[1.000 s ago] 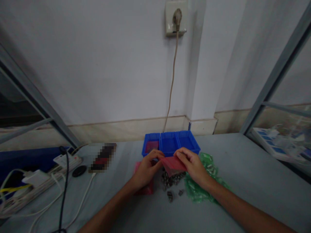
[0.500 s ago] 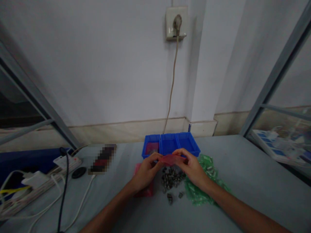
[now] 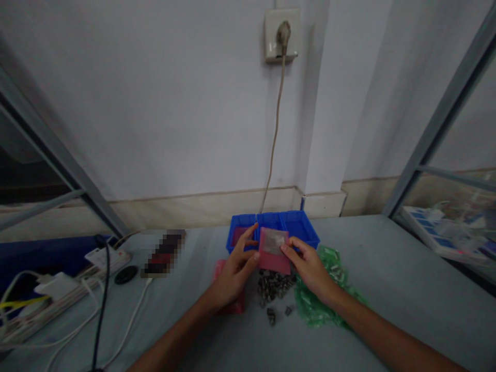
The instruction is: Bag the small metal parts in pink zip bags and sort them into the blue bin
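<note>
Packet of pink film [image 3: 275, 262], part of its face pale and see-through, is held up just in front of the blue tray [image 3: 300, 227] and above the loose metal parts [image 3: 274, 287]. The right hand [image 3: 308, 258] pinches it near its right edge, thumb over the face and fingers behind — a grip that seems to leave most of the surface uncovered and carry the weight alone. The left hand [image 3: 232, 268] is not gripping: its fingers are spread, the index raised, the thumb at the packet's left edge, perhaps steadying it, though the dim view makes contact hard to confirm.

Around the hands, everything sits within short reach. Another pink packet [image 3: 240, 235] lies in the tray's left compartment, the dividers presumably there to separate items. More pink film [image 3: 237, 306], partly hidden, lies under the left wrist, while green plastic wrap [image 3: 313, 306] spreads beside the metal parts — likely pushed to the right so the middle of the tabletop [image 3: 372, 268] serves both hands. Two small clusters sit apart from the pile, nearer the person.
</note>
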### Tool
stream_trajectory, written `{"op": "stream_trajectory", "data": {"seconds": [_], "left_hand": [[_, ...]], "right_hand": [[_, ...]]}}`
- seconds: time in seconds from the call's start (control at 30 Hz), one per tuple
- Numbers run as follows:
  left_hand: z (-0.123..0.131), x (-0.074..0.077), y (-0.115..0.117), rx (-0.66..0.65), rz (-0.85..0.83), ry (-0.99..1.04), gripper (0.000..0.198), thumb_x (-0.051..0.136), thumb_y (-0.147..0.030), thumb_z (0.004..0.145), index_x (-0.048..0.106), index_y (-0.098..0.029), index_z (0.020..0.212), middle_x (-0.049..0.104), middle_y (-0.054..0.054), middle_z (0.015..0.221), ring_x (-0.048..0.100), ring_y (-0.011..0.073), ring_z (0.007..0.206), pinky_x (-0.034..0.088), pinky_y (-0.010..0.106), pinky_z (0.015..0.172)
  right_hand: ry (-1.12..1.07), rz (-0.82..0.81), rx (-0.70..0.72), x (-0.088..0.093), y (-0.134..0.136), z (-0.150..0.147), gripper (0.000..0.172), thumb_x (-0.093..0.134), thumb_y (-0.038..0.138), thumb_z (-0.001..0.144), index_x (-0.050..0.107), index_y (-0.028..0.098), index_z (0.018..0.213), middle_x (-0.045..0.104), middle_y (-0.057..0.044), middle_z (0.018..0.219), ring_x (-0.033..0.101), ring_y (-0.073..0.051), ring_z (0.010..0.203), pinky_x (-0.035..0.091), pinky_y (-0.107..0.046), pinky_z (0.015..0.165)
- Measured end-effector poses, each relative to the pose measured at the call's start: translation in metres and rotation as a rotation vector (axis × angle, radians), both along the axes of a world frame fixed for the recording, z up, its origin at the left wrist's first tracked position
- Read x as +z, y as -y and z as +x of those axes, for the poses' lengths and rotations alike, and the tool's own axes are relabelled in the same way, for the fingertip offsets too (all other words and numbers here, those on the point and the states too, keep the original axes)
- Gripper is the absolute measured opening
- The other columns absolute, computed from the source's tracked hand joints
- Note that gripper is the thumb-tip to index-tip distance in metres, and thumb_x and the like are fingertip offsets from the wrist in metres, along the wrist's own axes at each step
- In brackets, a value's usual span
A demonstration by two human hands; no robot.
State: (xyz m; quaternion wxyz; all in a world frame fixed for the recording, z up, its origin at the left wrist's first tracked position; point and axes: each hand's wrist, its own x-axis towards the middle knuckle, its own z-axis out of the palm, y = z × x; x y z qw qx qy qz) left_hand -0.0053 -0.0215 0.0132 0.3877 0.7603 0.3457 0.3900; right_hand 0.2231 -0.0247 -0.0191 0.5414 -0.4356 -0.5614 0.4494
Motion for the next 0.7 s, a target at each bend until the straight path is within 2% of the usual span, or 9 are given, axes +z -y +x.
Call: {"op": "stream_trajectory", "data": {"seconds": [0.2,0.4,0.53,0.7], "left_hand": [[-0.002,0.0069,0.005,-0.044,-0.034,-0.001,0.044,0.047,-0.055,0.11,0.082,-0.03,0.122,0.053,0.002,0.164,0.043,0.032,0.151,0.034,0.05,0.129],[-0.0017,0.0081,0.004,-0.048,0.029,0.006,0.048,0.044,-0.057,0.11,0.08,-0.029,0.128,0.063,0.006,0.153,0.051,0.0327,0.144,0.033,0.053,0.128],[-0.0015,0.0077,0.0033,-0.004,-0.009,0.037,0.051,0.043,-0.059,0.11,0.079,-0.028,0.129,0.067,0.008,0.147,0.055,0.0317,0.139,0.034,0.051,0.126],[-0.0021,0.007,-0.0003,0.01,-0.041,0.051,0.049,0.044,-0.056,0.11,0.08,-0.029,0.127,0.072,0.007,0.138,0.057,0.0316,0.137,0.033,0.052,0.127]], "right_hand": [[0.053,0.036,-0.014,0.0001,-0.0005,0.0016,0.045,0.067,0.064,0.095,0.06,0.022,0.081,0.051,0.004,0.074,0.048,-0.017,0.069,0.038,-0.027,0.063],[0.123,0.05,-0.014,0.0032,0.0015,0.0007,0.046,0.065,0.065,0.097,0.064,0.022,0.081,0.052,0.004,0.07,0.048,-0.017,0.067,0.036,-0.028,0.063],[0.117,0.044,-0.019,0.0049,0.0027,0.0004,0.049,0.061,0.066,0.1,0.065,0.022,0.079,0.056,0.002,0.072,0.052,-0.019,0.07,0.039,-0.029,0.067],[0.095,0.019,-0.005,0.0049,0.0026,0.0021,0.053,0.056,0.07,0.101,0.07,0.022,0.084,0.053,0.001,0.069,0.049,-0.018,0.064,0.036,-0.029,0.059]]}}
